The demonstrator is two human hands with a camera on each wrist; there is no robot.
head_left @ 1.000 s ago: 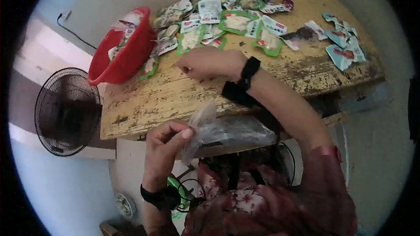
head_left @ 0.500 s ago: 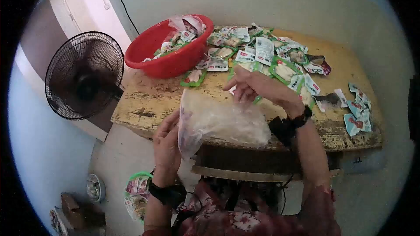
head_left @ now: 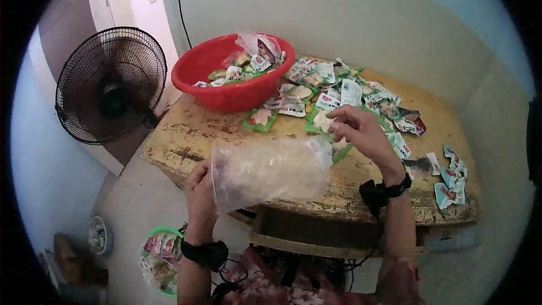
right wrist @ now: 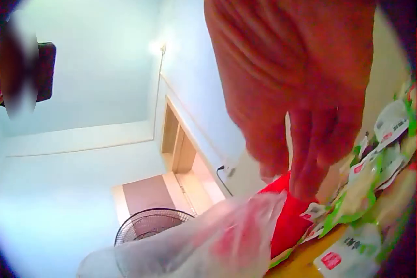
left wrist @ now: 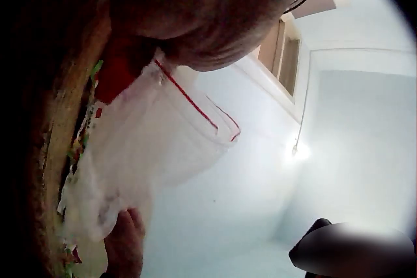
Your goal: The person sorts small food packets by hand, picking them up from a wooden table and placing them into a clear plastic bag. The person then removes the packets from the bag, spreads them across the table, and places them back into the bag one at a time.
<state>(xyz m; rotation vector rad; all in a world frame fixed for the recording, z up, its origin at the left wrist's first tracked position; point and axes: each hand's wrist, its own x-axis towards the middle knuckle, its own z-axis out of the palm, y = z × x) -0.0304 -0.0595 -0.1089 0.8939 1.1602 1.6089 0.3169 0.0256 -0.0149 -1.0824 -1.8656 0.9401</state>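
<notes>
My left hand (head_left: 200,196) grips a clear plastic zip bag (head_left: 271,170) by its mouth end, over the front of the table. Red lines run along the bag's opening in the left wrist view. The bag stretches sideways toward my right hand (head_left: 364,138), whose bent fingers are beyond the bag's far end with nothing visible between them. Close to those fingertips is a green-edged food packet (head_left: 320,121) with pale contents. Several similar packets lie heaped behind it, including a white-backed packet (head_left: 350,91).
A red basin (head_left: 226,100) holding packets stands at the table's back left. Torn blue packets (head_left: 450,195) lie at the right end of the worn yellow table (head_left: 186,130). A black fan (head_left: 112,87) stands left; a green-rimmed basket (head_left: 161,291) sits on the floor.
The crumpled bag has been spread out sideways, held by the left hand. My right hand has moved from over the table to the right, beyond the bag's end. The head view has shifted.
</notes>
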